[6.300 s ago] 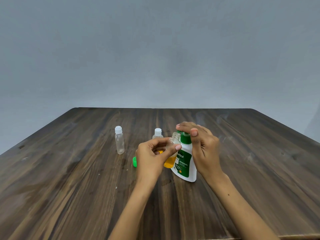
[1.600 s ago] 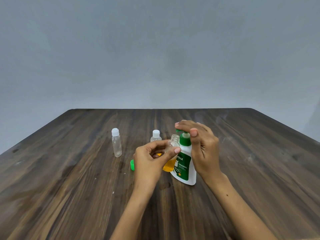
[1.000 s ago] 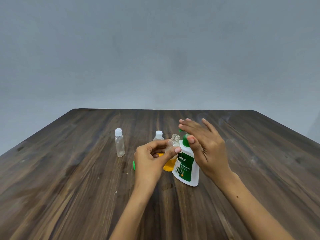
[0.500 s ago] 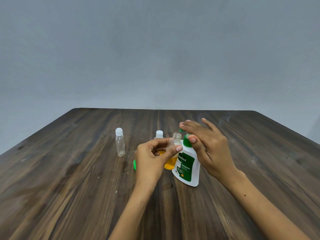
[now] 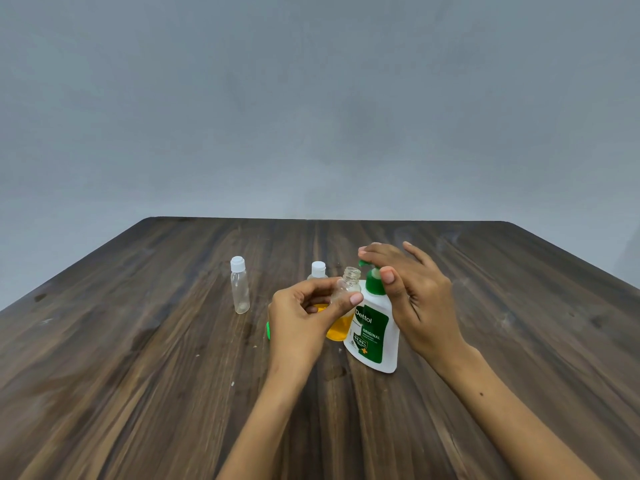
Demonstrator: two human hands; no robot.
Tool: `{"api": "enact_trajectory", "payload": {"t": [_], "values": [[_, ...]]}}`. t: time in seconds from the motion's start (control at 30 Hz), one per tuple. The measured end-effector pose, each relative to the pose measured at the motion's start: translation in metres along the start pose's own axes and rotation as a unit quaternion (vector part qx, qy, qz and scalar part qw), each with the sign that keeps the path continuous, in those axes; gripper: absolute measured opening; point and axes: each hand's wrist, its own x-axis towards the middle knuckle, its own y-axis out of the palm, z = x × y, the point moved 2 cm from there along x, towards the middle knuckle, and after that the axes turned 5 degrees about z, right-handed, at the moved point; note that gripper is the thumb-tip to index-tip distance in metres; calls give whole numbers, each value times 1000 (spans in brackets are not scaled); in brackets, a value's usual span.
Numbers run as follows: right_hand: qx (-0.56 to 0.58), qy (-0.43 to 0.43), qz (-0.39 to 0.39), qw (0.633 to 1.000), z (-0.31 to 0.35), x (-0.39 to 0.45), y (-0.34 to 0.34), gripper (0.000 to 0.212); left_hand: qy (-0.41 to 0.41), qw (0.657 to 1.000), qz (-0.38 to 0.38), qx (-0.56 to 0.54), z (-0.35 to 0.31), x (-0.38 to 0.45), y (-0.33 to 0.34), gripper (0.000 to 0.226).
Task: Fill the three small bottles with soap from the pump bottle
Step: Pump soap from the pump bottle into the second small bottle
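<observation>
The left hand (image 5: 299,320) was held curled around an uncapped small bottle (image 5: 343,306), pinched between thumb and fingers, its lower part filled with orange soap and its open mouth set just under the green spout of the Dettol pump bottle (image 5: 375,327). The right hand (image 5: 412,292) was laid over the pump head, fingers straight and slightly spread, thumb resting against the green collar. The pump bottle stood tilted near the middle of the dark wooden table (image 5: 138,375). A capped clear bottle (image 5: 239,289) stood upright toward the left edge, and another white-capped bottle (image 5: 318,270) was partly hidden behind the left hand. A green cap (image 5: 267,330) lay beside that hand. A plain grey wall (image 5: 311,98) was seen beyond the far edge.
</observation>
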Motion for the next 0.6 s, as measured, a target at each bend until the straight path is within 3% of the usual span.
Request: {"api": "enact_trajectory", "payload": {"t": [0.27,0.6], "values": [[16,19,-9,1000,-1,-3,3,62,1,1000,2,5,2,-1,2,30],[38,29,-28,998,-1,-6,6,58,-10,1000,1,2,5,-1,5,33]]}}
